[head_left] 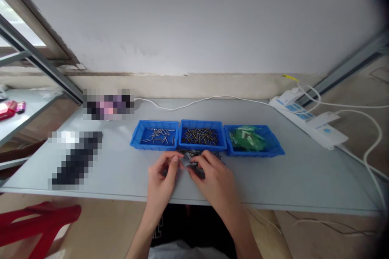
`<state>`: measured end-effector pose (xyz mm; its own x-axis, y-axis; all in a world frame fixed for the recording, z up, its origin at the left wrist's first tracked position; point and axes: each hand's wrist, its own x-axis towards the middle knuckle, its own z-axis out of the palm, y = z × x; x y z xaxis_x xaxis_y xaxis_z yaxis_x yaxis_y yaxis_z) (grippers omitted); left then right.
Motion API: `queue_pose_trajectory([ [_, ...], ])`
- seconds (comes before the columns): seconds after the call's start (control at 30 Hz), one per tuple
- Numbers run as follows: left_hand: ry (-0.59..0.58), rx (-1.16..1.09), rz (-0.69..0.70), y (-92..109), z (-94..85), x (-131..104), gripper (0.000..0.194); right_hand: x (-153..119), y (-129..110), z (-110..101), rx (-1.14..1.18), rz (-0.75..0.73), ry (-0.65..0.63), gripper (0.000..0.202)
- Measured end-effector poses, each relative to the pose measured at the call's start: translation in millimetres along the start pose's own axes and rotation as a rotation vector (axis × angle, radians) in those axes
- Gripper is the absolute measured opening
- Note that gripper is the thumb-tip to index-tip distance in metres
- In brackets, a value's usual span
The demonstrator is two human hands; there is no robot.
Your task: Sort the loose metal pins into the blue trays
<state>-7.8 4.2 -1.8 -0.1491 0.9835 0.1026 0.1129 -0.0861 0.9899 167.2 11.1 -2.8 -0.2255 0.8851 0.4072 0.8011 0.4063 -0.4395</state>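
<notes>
My left hand (164, 170) is over the table's front part, its thumb and fingers curled together; whatever they hold is too small to make out. Close beside it, my right hand (211, 172) has bent fingers near small dark metal pieces (193, 153) on the table, and its grip is unclear. Behind the hands stand three blue trays in a row. The left tray (137, 135) holds some silver pins, the middle tray (225, 139) many darker, brassy pins, and the right tray (275, 145) green and whitish packets.
A white power strip (313, 123) with plugs and cables lies at the right. Blurred-out items rest on the table (118, 170) at the left. A red stool (39, 226) stands below left, and a white cable (176, 108) runs along the back.
</notes>
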Motion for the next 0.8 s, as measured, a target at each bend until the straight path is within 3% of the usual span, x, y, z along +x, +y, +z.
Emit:
queue_pose_trajectory([
  [0.23,-0.027,-0.006,-0.014,1.6,0.8,1.1,0.032,7.3,2.9,15.1,-0.031,-0.044,0.011,0.012],
  [0.4,-0.011,-0.015,-0.025,1.5,0.4,1.3,0.031,5.1,4.3,9.6,0.004,-0.06,0.006,0.006],
  [0.8,-0.036,0.015,-0.036,3.8,1.3,0.4,0.033,-0.3,4.7,4.4,-0.018,-0.08,-0.002,0.015],
])
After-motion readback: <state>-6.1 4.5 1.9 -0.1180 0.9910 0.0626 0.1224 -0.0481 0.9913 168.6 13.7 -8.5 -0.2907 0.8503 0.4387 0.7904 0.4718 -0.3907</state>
